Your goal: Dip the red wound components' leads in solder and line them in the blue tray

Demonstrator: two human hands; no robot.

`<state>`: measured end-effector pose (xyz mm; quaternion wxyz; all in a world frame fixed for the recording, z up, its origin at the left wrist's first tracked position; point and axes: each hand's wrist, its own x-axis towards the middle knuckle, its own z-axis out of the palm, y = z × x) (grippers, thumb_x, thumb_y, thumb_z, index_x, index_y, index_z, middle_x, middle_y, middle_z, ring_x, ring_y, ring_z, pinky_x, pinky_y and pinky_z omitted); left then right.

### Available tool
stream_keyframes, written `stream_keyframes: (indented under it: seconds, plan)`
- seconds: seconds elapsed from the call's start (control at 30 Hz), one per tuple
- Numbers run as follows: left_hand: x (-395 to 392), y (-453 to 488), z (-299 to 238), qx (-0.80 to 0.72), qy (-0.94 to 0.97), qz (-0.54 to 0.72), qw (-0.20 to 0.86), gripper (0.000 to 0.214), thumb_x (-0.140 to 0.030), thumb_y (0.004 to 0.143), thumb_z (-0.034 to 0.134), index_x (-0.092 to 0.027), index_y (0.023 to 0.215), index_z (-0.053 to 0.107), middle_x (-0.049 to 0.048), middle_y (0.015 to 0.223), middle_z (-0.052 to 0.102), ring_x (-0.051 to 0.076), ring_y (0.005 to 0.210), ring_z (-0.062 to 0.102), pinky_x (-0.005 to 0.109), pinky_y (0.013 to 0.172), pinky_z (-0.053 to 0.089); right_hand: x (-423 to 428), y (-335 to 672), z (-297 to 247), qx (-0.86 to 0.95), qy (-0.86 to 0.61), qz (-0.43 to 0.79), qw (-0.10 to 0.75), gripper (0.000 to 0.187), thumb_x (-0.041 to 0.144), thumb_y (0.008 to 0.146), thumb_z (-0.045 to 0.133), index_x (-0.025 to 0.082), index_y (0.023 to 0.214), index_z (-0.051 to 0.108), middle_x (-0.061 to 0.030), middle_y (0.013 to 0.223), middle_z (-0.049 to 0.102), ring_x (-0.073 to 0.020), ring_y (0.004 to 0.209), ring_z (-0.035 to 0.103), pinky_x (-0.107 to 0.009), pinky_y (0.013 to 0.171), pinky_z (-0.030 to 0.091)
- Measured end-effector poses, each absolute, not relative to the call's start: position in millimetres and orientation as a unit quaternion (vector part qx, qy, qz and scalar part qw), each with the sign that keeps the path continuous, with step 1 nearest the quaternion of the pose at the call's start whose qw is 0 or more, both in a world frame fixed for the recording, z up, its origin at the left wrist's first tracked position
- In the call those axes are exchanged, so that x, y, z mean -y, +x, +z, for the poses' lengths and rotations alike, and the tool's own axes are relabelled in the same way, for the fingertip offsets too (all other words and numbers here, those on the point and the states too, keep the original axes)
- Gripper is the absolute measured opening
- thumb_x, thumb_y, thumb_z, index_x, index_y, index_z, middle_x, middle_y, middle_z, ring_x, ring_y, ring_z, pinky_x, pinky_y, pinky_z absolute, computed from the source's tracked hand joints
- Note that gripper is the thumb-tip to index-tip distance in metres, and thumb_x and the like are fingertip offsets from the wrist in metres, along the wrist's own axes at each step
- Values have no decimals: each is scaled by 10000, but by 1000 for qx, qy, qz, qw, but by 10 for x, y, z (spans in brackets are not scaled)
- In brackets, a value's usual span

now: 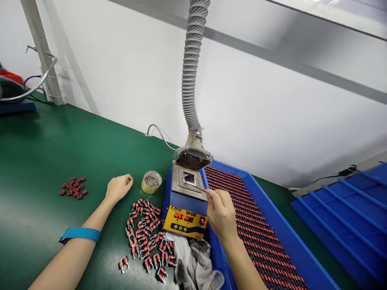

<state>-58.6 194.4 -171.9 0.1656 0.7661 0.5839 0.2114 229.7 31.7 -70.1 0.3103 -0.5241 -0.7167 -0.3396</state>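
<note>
In the head view my right hand (222,213) is closed in a pinch on a thin metal rod (196,187). The rod reaches over the top plate of a blue and yellow solder pot (187,201), towards the square opening (189,178) with its shiny, dark-marked surface. Loosely curled, my left hand (119,188) rests on the green table with nothing visible in it. Just right of it stands a yellowish tape-roll cup (151,182) with grey bits inside. Many red wire-wound coils (145,229) with bent silvery leads lie in front of the pot.
An extractor hood (193,158) on a ribbed hose hangs close above the pot. A blue bin (302,249) packed with rows of coils stands to the right. Grey-white cloth (198,262) lies before the pot. Small red ring cores (73,187) sit on the left.
</note>
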Motion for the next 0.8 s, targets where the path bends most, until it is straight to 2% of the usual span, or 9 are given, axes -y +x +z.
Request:
stream_keyframes:
  seconds: [0.5, 0.7, 0.8]
  plan:
    - [-1930, -586, -1697, -582, 767, 212, 167, 219, -329, 822, 372, -242, 814, 573, -21, 737, 655, 177, 697, 574, 253, 525, 294, -81, 2203, -727, 748, -489, -377, 245, 251, -20, 766, 499, 76, 992, 551, -94, 740, 537, -204, 751, 472, -348, 692, 441]
    - [-1915, -597, -1702, -578, 767, 220, 169, 221, -334, 822, 373, -241, 806, 572, -20, 738, 652, 179, 698, 572, 257, 539, 304, -25, 2090, -839, 785, -448, -378, 200, 262, 8, 795, 498, 46, 1051, 544, -100, 751, 562, -212, 782, 484, -351, 702, 429]
    - [-1914, -597, -1700, -575, 768, 221, 171, 227, -331, 826, 366, -239, 806, 573, -18, 729, 650, 177, 694, 570, 257, 542, 306, -32, 2039, -891, 803, -437, -374, 158, 264, 22, 821, 454, 39, 1067, 550, -93, 722, 561, -206, 742, 481, -342, 639, 394]
